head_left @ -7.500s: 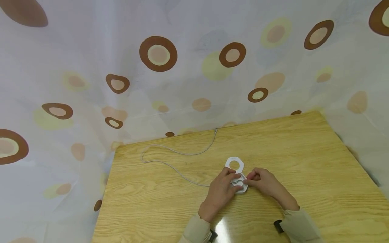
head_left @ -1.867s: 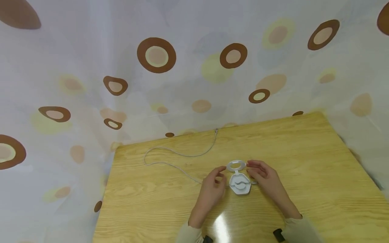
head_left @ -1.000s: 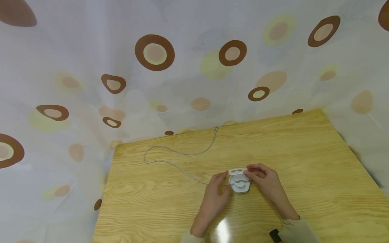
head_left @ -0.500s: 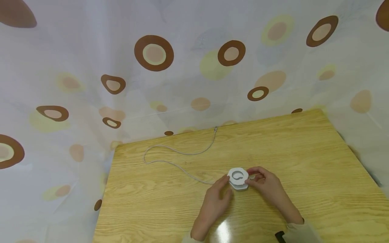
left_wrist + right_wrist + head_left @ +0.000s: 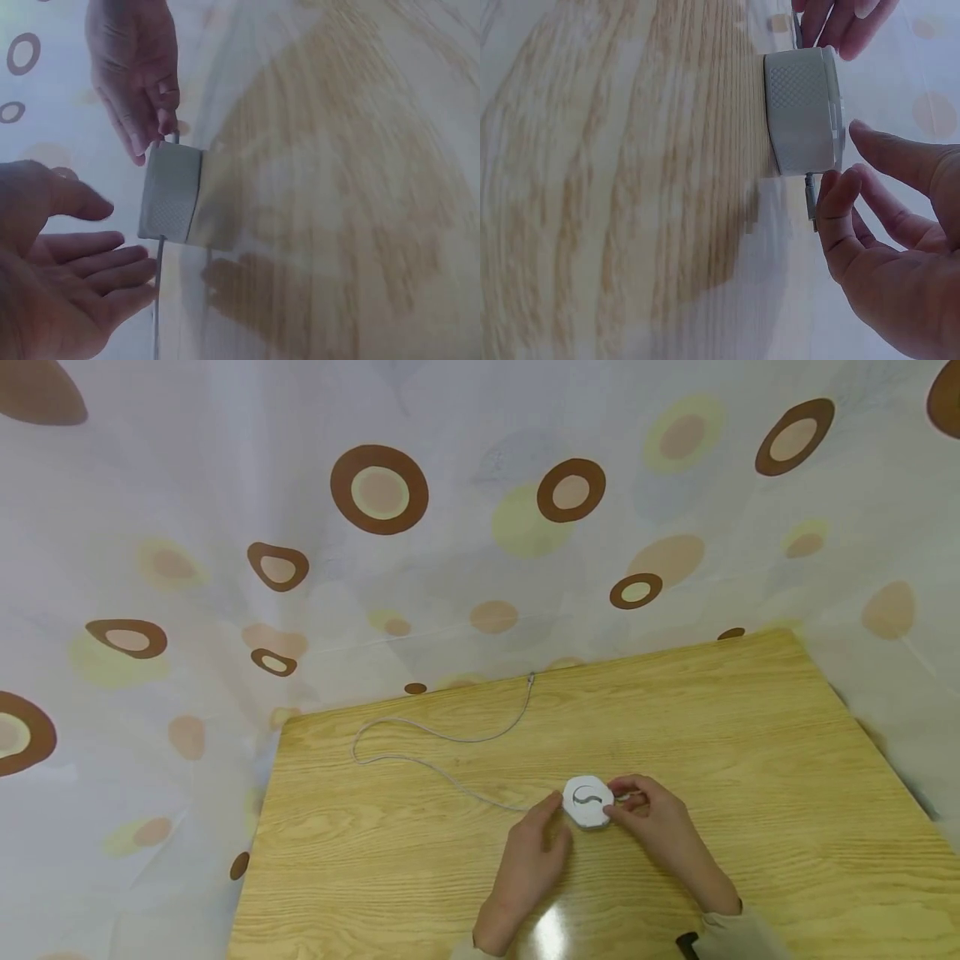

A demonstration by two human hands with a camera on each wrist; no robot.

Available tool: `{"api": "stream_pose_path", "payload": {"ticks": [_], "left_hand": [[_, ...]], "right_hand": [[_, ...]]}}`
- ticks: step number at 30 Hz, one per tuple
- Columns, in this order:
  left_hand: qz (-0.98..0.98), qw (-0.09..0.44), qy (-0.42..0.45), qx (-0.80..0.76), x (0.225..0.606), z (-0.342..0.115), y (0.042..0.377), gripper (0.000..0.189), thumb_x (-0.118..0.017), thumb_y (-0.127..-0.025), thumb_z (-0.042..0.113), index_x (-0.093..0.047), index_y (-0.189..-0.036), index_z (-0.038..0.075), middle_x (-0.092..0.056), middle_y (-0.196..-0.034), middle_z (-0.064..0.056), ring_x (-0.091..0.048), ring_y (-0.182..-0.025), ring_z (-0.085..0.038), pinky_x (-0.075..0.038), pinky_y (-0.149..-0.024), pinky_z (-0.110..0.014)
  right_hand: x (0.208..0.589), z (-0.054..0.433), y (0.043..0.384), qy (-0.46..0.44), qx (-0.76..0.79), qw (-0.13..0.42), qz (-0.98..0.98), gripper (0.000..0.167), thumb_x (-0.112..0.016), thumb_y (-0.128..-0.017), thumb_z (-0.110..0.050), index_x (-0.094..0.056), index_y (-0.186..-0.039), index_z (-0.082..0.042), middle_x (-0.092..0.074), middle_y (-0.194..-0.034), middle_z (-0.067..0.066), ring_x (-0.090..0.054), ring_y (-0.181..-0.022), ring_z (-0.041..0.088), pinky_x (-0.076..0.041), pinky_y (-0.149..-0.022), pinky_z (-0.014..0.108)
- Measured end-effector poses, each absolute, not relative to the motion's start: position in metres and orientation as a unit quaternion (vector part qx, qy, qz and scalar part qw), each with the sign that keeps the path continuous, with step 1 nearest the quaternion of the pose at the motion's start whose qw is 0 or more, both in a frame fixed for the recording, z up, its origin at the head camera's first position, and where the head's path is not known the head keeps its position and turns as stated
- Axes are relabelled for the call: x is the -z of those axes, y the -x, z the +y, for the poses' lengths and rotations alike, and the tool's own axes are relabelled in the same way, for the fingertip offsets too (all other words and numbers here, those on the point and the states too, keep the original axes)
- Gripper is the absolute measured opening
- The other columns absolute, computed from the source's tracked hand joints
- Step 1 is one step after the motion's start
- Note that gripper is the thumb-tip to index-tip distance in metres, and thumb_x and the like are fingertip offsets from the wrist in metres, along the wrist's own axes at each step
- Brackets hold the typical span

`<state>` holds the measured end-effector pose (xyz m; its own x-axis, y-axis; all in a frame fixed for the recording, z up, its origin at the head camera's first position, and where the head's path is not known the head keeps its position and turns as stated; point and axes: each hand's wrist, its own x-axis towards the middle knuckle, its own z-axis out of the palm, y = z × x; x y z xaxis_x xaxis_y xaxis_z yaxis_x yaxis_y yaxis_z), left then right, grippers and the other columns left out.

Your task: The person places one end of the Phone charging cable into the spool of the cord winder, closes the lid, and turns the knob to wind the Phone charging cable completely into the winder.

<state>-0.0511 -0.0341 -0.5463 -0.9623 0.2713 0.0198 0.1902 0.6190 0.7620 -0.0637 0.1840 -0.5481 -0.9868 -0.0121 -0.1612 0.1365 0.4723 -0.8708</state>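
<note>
A white hexagonal cable winder (image 5: 588, 817) lies on the wooden table, its lid down flat; an S-shaped groove shows through the lid's round hole. A thin grey cable (image 5: 420, 762) enters its left side, and a short connector end (image 5: 811, 201) sticks out on the right. My left hand (image 5: 528, 856) is beside the left edge, index fingertip touching the rim, the other fingers loose. With thumb and bent index finger, my right hand (image 5: 660, 818) pinches the winder's right corner; the left wrist view also shows the winder's textured side wall (image 5: 171, 196).
The cable curves left across the wooden table (image 5: 360, 860) and back to its other plug (image 5: 531, 679) at the far edge. A pale sheet (image 5: 450, 560) with brown and yellow spots hangs behind and at both sides. Glare (image 5: 550, 931) shines near the front.
Earlier the lid stood open while my hands worked at the cable in the base. The lid has since swung toward me and down onto the base. My hands remain at either side.
</note>
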Motion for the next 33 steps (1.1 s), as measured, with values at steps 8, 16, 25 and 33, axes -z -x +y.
{"api": "stream_pose_path", "payload": {"ticks": [8,16,25,33], "left_hand": [[0.910,-0.036,-0.150,-0.384,0.561,-0.028,0.061,0.041,-0.068,-0.103,0.018,-0.063,-0.141,0.002,-0.070,-0.142,-0.013,-0.066,-0.135,-0.031,-0.043,-0.121,-0.053],[0.915,0.008,-0.147,-0.376,0.566,-0.025,0.067,0.046,-0.065,-0.106,0.026,-0.060,-0.146,0.004,-0.068,-0.145,-0.010,-0.063,-0.138,-0.028,-0.039,-0.125,-0.050],[0.923,0.012,-0.151,-0.353,0.565,-0.025,0.069,0.046,-0.064,-0.106,0.027,-0.060,-0.146,0.005,-0.068,-0.145,-0.012,-0.062,-0.139,-0.029,-0.041,-0.124,-0.048],[0.925,0.032,-0.147,-0.350,0.565,-0.025,0.069,0.048,-0.062,-0.107,0.030,-0.059,-0.148,0.005,-0.066,-0.148,-0.012,-0.060,-0.142,-0.029,-0.042,-0.124,-0.046]], "right_hand": [[0.547,0.182,0.065,-0.049,0.509,0.091,0.854,0.043,-0.081,-0.095,-0.019,-0.067,-0.130,0.001,-0.073,-0.123,0.022,-0.072,-0.093,0.015,-0.055,-0.075,0.019],[0.546,0.183,0.064,-0.045,0.493,0.088,0.864,0.043,-0.081,-0.095,-0.023,-0.069,-0.129,0.000,-0.075,-0.120,0.019,-0.072,-0.092,0.014,-0.054,-0.074,0.021],[0.545,0.181,0.064,-0.044,0.493,0.088,0.864,0.039,-0.081,-0.094,-0.015,-0.069,-0.128,0.000,-0.075,-0.118,0.019,-0.068,-0.087,0.009,-0.052,-0.072,0.020],[0.548,0.182,0.063,-0.036,0.489,0.091,0.866,0.041,-0.080,-0.095,-0.019,-0.068,-0.130,0.000,-0.074,-0.121,0.019,-0.072,-0.091,0.014,-0.053,-0.074,0.021]]}}
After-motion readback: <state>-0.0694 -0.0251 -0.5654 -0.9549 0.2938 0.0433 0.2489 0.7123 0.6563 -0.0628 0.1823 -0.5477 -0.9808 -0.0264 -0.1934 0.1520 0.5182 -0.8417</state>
